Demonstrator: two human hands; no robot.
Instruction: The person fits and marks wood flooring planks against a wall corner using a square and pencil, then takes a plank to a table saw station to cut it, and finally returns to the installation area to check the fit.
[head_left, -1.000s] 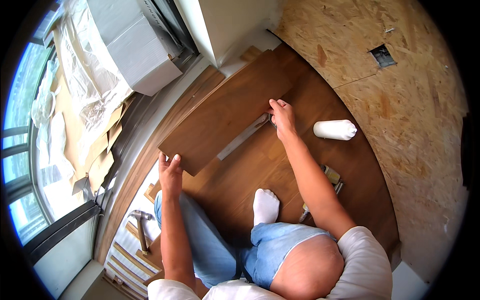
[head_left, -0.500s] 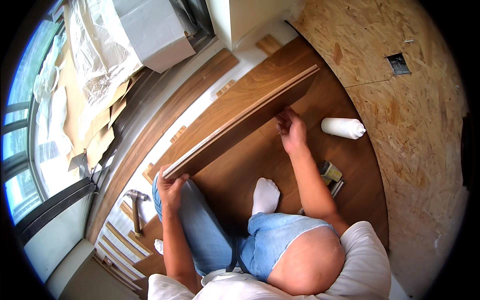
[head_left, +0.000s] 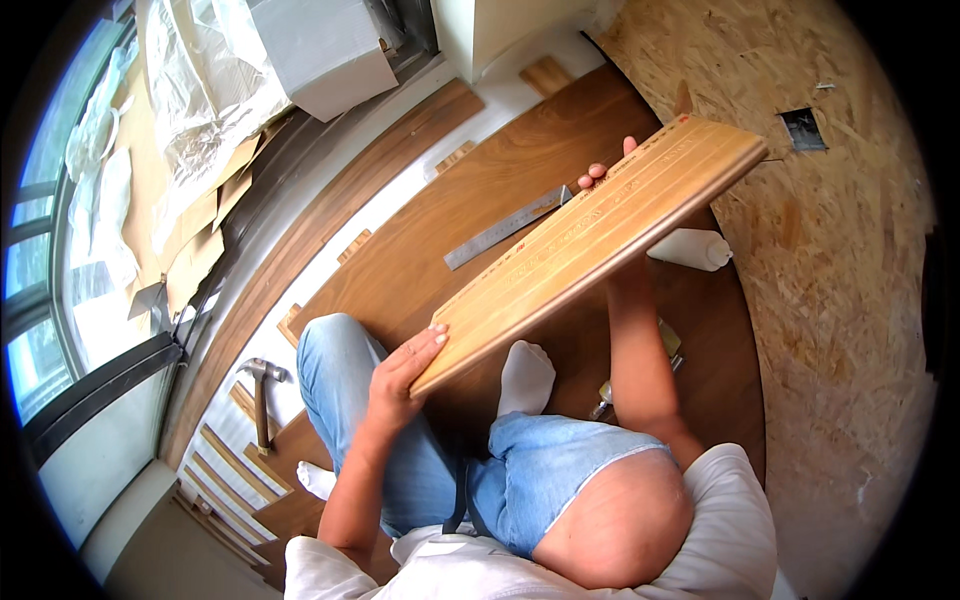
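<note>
My left hand [head_left: 405,368] grips the near-left end of a wooden plank [head_left: 575,260], raised over my legs and turned with its pale, grooved underside facing up. My right hand [head_left: 598,174] holds the plank from beneath, with fingertips over its far edge and the palm hidden. A metal ruler [head_left: 485,237] lies on the laid dark flooring [head_left: 370,275] beyond the plank. Just right of the plank, a white bottle [head_left: 690,249] lies on its side, and a tool [head_left: 668,345] lies partly hidden behind my right forearm.
A hammer [head_left: 263,400] lies left of my legs beside wood strips [head_left: 230,465]. A grey box [head_left: 330,60], plastic sheeting and cardboard [head_left: 200,270] lie by the window. Particle board [head_left: 820,260] with a small dark square [head_left: 803,128] covers the right floor; a pillar [head_left: 470,30] stands at the back.
The plank has been tipped up on edge and turned underside up, its right end swung up and rightward. My right hand has moved up; the ruler has come into sight.
</note>
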